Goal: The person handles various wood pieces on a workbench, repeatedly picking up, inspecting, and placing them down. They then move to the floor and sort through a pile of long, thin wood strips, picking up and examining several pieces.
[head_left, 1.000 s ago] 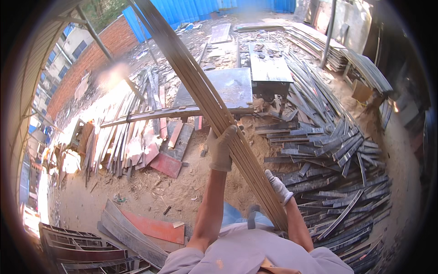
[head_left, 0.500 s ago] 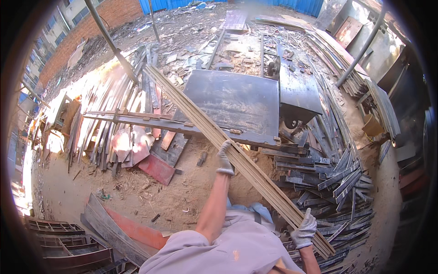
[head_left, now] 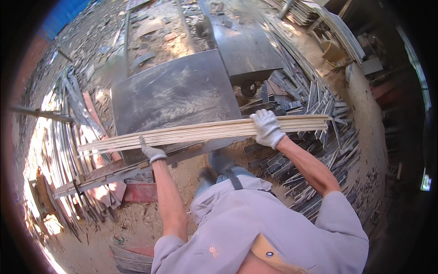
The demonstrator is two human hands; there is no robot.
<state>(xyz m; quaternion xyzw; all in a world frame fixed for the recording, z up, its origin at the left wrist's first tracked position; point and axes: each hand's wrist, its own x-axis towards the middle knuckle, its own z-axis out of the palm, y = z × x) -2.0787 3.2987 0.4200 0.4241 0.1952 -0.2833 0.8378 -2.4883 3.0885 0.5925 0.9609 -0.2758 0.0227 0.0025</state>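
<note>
A bundle of long, thin plywood strips point(head_left: 200, 132) lies crosswise before me, its layered edges showing and its left end lower in view. My right hand point(head_left: 268, 129), in a pale grey work glove, is wrapped over the bundle toward its right end. Toward the left end, my left hand point(head_left: 151, 150), gloved alike, grips the near side with the thumb up; its other fingers are mostly hidden. The strips lie over the near edge of a dark, dust-streaked worktable point(head_left: 178, 89). Whether they rest on it or hang just above, I cannot tell.
A dark wooden rail point(head_left: 105, 176) runs along the table's near side. Beside the table stands a dark metal machine housing point(head_left: 246, 50). Cut strips point(head_left: 305, 169) lie heaped at right, longer ones point(head_left: 59, 155) at left. A red board point(head_left: 140, 192) lies on the dusty ground.
The bundle has swung from a steep diagonal to nearly level across the table's near edge. My right hand has come up and forward with it; my left is further left. The view has turned and shifted.
</note>
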